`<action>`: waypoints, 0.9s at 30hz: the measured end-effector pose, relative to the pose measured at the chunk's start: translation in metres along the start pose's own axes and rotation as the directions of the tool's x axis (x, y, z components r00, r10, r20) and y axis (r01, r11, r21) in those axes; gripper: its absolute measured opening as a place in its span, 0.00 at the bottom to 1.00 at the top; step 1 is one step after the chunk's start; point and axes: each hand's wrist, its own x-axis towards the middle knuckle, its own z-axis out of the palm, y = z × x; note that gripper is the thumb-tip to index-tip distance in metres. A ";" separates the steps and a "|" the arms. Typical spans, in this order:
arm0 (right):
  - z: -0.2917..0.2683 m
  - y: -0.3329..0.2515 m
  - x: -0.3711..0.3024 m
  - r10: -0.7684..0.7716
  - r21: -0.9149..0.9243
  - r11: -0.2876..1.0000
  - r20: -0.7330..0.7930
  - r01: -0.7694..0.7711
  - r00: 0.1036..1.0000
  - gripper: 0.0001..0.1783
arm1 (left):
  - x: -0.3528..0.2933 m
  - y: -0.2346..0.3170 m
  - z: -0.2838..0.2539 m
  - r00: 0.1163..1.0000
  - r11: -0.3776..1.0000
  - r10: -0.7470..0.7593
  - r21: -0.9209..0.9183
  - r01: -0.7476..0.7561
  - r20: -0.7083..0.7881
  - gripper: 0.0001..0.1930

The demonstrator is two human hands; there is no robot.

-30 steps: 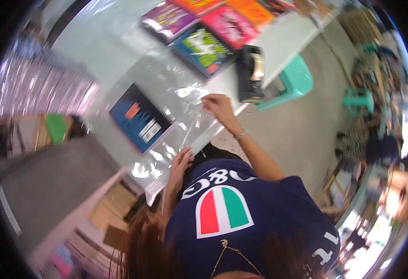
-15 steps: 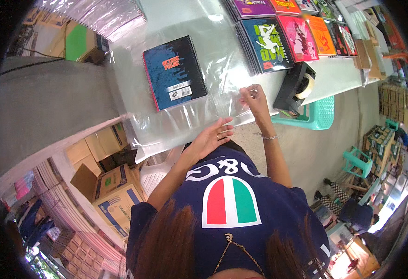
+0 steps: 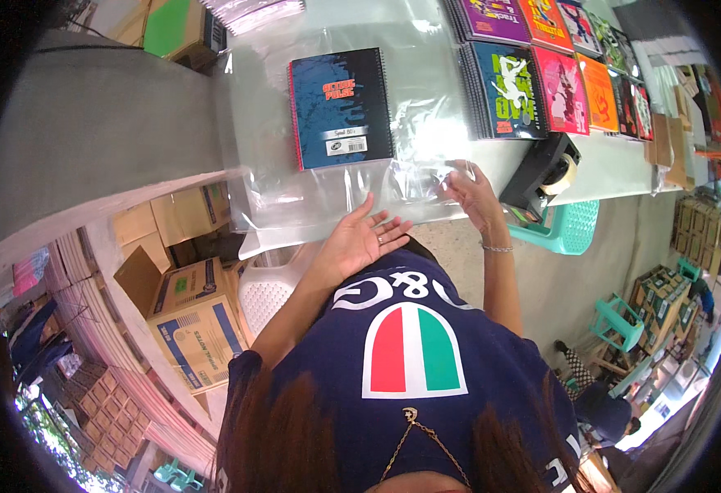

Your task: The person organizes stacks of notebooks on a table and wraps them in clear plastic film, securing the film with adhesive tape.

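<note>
A dark blue spiral notebook [image 3: 340, 107] with a red edge lies flat on a clear plastic sheet [image 3: 278, 193] spread over the white table [image 3: 615, 168]. My left hand [image 3: 359, 238] hovers at the sheet's near edge, palm up and fingers spread, holding nothing. My right hand [image 3: 471, 191] pinches a crumpled fold of the clear plastic just right of the notebook.
Several colourful notebooks [image 3: 533, 74] are stacked in rows at the far right of the table. A black tape dispenser [image 3: 545, 177] sits by my right hand. A teal plastic stool [image 3: 570, 230] stands below it. Cardboard boxes [image 3: 192, 316] and a white chair [image 3: 266, 287] lie left.
The view has swung so the table sits higher and closer. My left hand has lifted off the plastic and opened. My right hand stays on the plastic beside the notebook.
</note>
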 end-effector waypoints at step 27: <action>-0.035 -0.010 0.014 -0.114 -0.353 0.926 0.072 0.132 0.991 0.26 | -0.133 0.127 -0.056 0.651 0.507 0.754 0.706 -0.495 -0.085 0.17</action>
